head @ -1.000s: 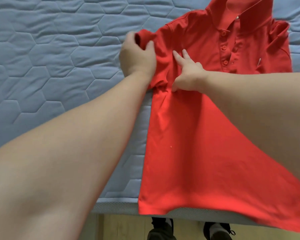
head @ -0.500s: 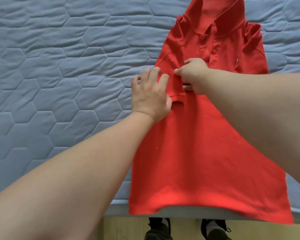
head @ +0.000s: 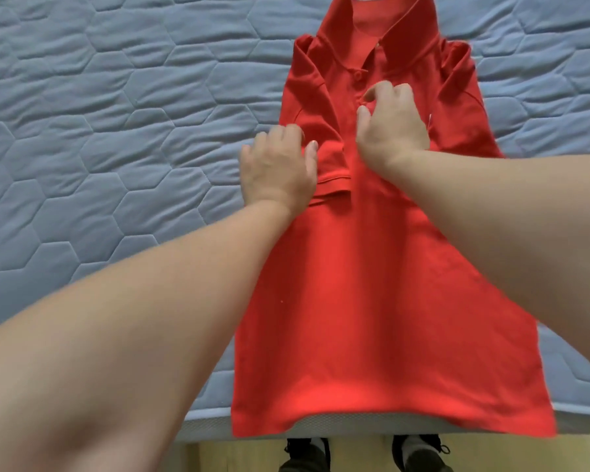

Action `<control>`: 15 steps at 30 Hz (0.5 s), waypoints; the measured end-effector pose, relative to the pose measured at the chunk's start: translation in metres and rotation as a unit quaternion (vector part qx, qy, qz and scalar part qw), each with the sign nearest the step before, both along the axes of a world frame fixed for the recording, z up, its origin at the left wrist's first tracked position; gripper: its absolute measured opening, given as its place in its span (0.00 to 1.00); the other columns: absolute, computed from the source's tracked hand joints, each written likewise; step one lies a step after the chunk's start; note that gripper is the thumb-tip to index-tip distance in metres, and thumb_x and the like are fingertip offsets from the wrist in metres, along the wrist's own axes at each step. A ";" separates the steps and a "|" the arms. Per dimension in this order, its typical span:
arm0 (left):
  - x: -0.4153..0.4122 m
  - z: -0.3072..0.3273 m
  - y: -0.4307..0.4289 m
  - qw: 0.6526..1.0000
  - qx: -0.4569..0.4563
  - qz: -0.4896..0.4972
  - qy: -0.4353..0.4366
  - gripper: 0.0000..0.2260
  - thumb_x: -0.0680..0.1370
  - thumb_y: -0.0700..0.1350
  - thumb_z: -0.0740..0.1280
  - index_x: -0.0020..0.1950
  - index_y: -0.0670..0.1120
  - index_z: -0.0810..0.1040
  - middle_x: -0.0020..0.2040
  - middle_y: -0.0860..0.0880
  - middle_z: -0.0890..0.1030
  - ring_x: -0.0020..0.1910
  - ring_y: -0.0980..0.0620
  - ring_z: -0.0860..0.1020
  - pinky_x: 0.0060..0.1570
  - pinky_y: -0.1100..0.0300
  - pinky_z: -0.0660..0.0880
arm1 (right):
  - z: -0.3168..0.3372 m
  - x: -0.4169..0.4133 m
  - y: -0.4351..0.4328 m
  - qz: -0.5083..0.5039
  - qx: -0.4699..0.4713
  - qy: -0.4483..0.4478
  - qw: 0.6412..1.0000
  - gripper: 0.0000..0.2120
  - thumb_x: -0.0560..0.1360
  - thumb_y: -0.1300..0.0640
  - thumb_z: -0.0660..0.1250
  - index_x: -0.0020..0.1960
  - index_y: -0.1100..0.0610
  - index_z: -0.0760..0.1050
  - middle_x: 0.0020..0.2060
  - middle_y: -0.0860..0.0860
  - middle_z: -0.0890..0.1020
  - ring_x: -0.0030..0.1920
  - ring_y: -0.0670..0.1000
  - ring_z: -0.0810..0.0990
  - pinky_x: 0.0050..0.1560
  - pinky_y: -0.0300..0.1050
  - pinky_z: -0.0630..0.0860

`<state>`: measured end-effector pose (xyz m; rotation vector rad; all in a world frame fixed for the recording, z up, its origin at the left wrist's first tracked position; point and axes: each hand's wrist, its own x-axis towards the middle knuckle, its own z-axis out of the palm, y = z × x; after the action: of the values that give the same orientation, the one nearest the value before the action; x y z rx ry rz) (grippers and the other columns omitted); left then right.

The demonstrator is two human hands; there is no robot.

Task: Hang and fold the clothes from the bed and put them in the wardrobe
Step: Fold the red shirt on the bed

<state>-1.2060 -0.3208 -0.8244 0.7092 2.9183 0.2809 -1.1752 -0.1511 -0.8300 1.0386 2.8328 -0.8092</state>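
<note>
Mattress (head: 99,148) bears the red polo shirt (head: 372,318), hem at its near edge. Left hand (head: 278,172), fingers together and bent, rests on the folded sleeve (head: 327,144). Right hand (head: 394,131), fingers curled, rests by the placket (head: 359,74). Whether either hand pinches cloth cannot be told. Lifting either hand carelessly could drag the fold open.

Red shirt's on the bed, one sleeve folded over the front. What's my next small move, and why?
Probably slide the left hand down the folded side of the shirt to press it flat. The sleeve lies across the front, the right hand resting beside it, while the hem hangs over the edge of the bed, unfolded.
</note>
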 end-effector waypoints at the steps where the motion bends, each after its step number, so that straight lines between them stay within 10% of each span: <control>1: -0.010 0.002 0.005 0.999 0.033 0.019 -0.020 0.16 0.82 0.56 0.59 0.62 0.47 0.75 0.60 0.45 0.77 0.57 0.41 0.77 0.55 0.45 0.70 | 0.002 0.003 0.008 -0.019 0.030 0.019 0.999 0.15 0.81 0.51 0.58 0.66 0.54 0.71 0.66 0.57 0.70 0.64 0.61 0.73 0.63 0.54 0.70; 10: -0.081 -0.009 0.094 0.956 0.089 0.238 -0.144 0.32 0.77 0.60 0.70 0.72 0.42 0.66 0.72 0.42 0.71 0.70 0.42 0.72 0.67 0.51 0.68 | -0.004 0.007 0.105 -0.234 -0.061 -0.012 0.970 0.25 0.81 0.59 0.57 0.77 0.54 0.58 0.73 0.55 0.66 0.67 0.55 0.73 0.67 0.47 0.66; 15: -0.107 -0.019 0.105 0.879 0.197 0.347 -0.261 0.19 0.74 0.50 0.73 0.61 0.46 0.77 0.57 0.44 0.83 0.48 0.46 0.85 0.51 0.50 0.83 | -0.022 -0.015 0.122 -0.299 -0.298 0.031 0.906 0.25 0.82 0.48 0.59 0.76 0.54 0.58 0.56 0.52 0.69 0.52 0.54 0.68 0.54 0.41 0.68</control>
<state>-1.3126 -0.2160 -0.8436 -0.3885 2.4663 0.9780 -1.1901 -0.0289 -0.8517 1.7638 2.0244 -1.6262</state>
